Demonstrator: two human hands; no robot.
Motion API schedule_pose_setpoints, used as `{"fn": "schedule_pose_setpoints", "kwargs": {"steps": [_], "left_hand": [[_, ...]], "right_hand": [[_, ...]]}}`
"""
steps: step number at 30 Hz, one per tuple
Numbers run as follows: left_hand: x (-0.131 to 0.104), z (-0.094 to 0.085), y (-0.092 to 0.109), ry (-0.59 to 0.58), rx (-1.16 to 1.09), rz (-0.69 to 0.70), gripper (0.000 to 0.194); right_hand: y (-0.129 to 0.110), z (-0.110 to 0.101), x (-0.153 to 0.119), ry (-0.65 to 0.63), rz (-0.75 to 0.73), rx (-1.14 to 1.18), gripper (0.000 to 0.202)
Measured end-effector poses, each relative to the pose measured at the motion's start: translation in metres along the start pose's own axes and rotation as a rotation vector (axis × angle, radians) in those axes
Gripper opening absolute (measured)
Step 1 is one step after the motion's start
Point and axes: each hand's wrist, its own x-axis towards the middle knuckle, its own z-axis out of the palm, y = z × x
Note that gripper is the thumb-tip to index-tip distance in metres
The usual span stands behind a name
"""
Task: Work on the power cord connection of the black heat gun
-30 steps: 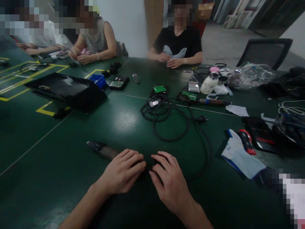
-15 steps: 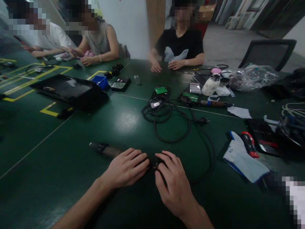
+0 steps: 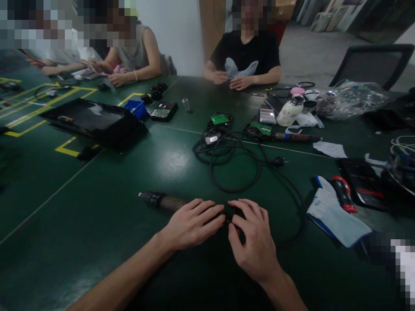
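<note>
At bottom middle, the long tool (image 3: 173, 203) points left from the curled left hand (image 3: 193, 226); the right hand (image 3: 254, 237) is bent, both grips hidden.

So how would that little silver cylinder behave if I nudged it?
The silver cylinder stands upright on a narrow base, so a nudge would probably tip it over. Being round-sided, it could then roll across the flat green table. Its shiny, metallic look suggests it's stiff, perhaps slippery.

A pale wall (image 3: 175, 34) rises behind the dark green table (image 3: 106, 185) (yellow tape marks its left side), while a black mesh-backed chair (image 3: 372, 67) stands on grey floor (image 3: 317, 52)
</note>
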Motion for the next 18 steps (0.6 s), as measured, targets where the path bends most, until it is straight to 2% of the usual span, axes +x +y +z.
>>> {"fn": "schedule_pose_setpoints", "kwargs": {"steps": [4, 8, 18], "left_hand": [[0.005, 0.001, 0.012, 0.002, -0.022, -0.089, 0.028], [0.009, 0.004, 0.026, 0.013, -0.044, -0.213, 0.021], [0.009, 0.002, 0.02, 0.0, -0.09, -0.204, 0.02]], "right_hand": [[0.001, 0.001, 0.0, -0.003, -0.011, -0.023, 0.018], [0.002, 0.002, 0.001, 0.006, -0.01, -0.024, 0.025], [0.002, 0.0, 0.001, -0.029, 0.016, -0.006, 0.023]]}}
